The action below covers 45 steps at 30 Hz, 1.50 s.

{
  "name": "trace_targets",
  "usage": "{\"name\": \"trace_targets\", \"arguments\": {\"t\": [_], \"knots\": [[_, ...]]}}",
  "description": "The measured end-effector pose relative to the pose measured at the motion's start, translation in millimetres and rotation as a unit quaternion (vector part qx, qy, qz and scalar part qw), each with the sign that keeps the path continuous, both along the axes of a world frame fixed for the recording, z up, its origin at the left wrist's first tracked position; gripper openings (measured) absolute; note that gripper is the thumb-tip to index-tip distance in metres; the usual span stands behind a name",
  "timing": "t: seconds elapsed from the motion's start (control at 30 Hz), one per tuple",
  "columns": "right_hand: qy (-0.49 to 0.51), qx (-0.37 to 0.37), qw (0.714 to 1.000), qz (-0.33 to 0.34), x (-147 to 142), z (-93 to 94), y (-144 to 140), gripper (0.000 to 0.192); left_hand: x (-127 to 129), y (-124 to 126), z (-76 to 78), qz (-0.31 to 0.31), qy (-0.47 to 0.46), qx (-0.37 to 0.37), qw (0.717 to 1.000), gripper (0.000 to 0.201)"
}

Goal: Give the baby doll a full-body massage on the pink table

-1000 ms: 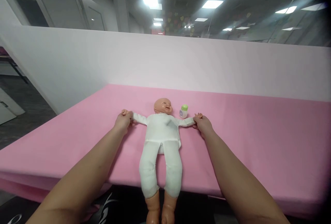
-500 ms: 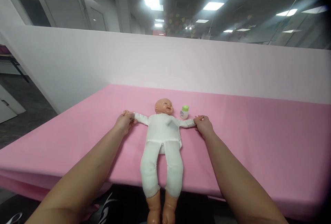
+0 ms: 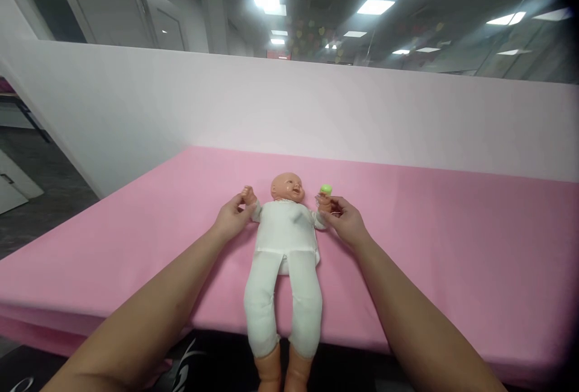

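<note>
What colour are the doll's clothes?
The clothes are white, best seen in the head view.

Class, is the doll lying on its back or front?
On its back: the doll lies chest up, face showing, on the pink cover.

We see a white-clothed doll lying on its back on a pink surface. Our left hand and right hand each grip one of its arms (a green-lidded bottle, partly hidden, sits just beyond our right).
</note>
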State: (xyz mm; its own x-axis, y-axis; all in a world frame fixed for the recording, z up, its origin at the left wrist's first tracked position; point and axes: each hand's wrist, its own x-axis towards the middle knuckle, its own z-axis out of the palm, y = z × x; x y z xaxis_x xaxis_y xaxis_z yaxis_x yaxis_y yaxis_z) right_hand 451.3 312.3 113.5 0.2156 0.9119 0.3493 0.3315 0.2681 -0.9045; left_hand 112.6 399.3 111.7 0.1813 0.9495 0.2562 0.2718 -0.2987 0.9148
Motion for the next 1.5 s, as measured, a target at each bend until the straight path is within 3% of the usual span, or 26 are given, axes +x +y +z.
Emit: {"name": "trace_targets", "arguments": {"t": [0.1, 0.2, 0.33, 0.53, 0.7, 0.83, 0.97, 1.07, 1.3, 1.5], "knots": [[-0.054, -0.011, 0.997, 0.049, -15, 8.9, -8, 0.038, 9, -7, 3.4, -0.065, 0.127, 0.078, 0.987, 0.048], [-0.090, -0.016, 0.992, 0.086, -23, 13.9, -12, 0.029, 12, -11, 7.2, -0.089, 0.224, 0.137, 0.961, 0.054], [-0.094, -0.015, 0.988, 0.118, -26, 15.5, -12, 0.023, 12, -14, 11.2, -0.105, 0.300, 0.128, 0.939, 0.057], [-0.116, -0.029, 0.984, 0.133, -28, 16.7, -11, 0.019, 14, -15, 17.9, -0.139, 0.343, 0.151, 0.917, 0.054], [-0.123, -0.045, 0.983, 0.129, -29, 15.3, -10, 0.019, 15, -16, 19.3, -0.137, 0.331, 0.147, 0.922, 0.053], [-0.109, -0.069, 0.985, 0.116, -24, 11.1, -7, 0.030, 15, -15, 15.7, -0.115, 0.303, 0.135, 0.936, 0.051], [-0.046, -0.089, 0.990, 0.096, -9, 3.7, -1, 0.036, 16, -13, 13.3, -0.080, 0.279, 0.144, 0.946, 0.052], [0.026, -0.058, 0.995, 0.074, 5, -3.0, 6, 0.035, 15, -11, 14.3, -0.053, 0.247, 0.130, 0.959, 0.048], [0.134, -0.064, 0.989, -0.012, 35, -16.0, 16, 0.038, 1, -5, 12.2, 0.042, 0.127, 0.061, 0.989, 0.030], [0.172, -0.102, 0.976, -0.084, 50, -24.2, 21, 0.036, -19, 12, 0.8, 0.133, 0.055, -0.070, 0.987, 0.035]]}}
